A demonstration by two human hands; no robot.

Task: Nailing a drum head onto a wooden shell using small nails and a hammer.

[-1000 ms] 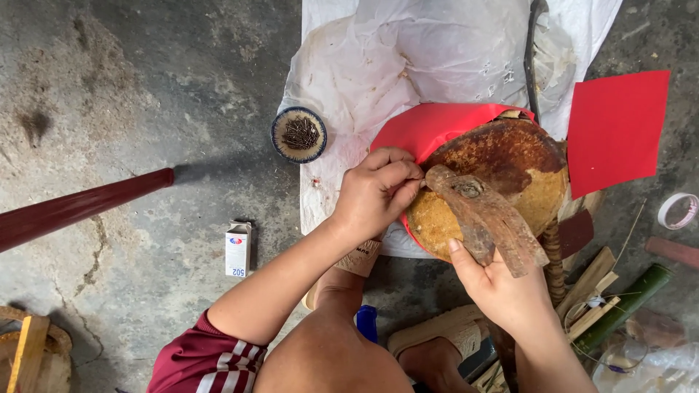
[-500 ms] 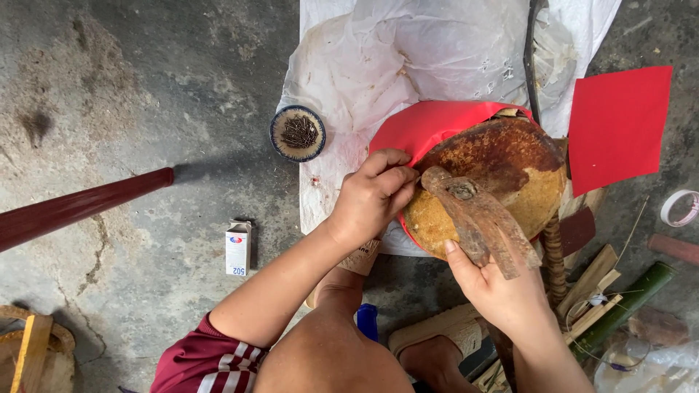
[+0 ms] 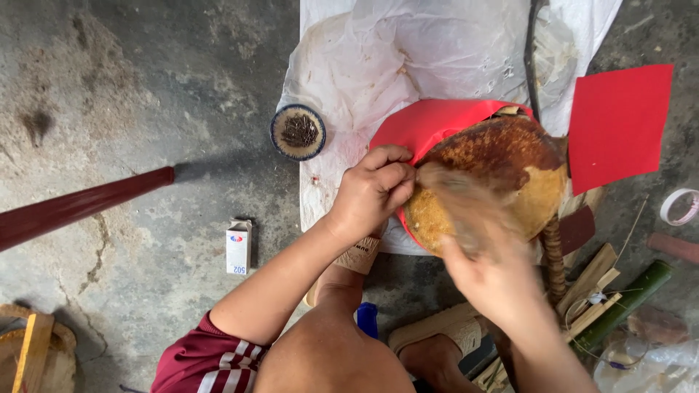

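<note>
A rounded brown and yellow gourd-like shell (image 3: 510,171) rests partly on a curved red sheet (image 3: 422,124) over white plastic (image 3: 408,51). My left hand (image 3: 375,191) pinches the red sheet's edge against the shell's left side. My right hand (image 3: 495,280) holds a brown flat strip (image 3: 466,207), blurred by motion, against the shell's front. My knee and a sandalled foot show at the bottom.
A small round bowl of dark bits (image 3: 298,132) sits left of the plastic. A flat red square sheet (image 3: 619,124) lies right. A small white box (image 3: 238,246), a dark red pole (image 3: 80,207), bamboo pieces (image 3: 619,306) and a tape roll (image 3: 681,206) lie around.
My right hand and the brown strip have shifted across the shell's front and are now blurred. My left hand keeps its pinch in the same place.
</note>
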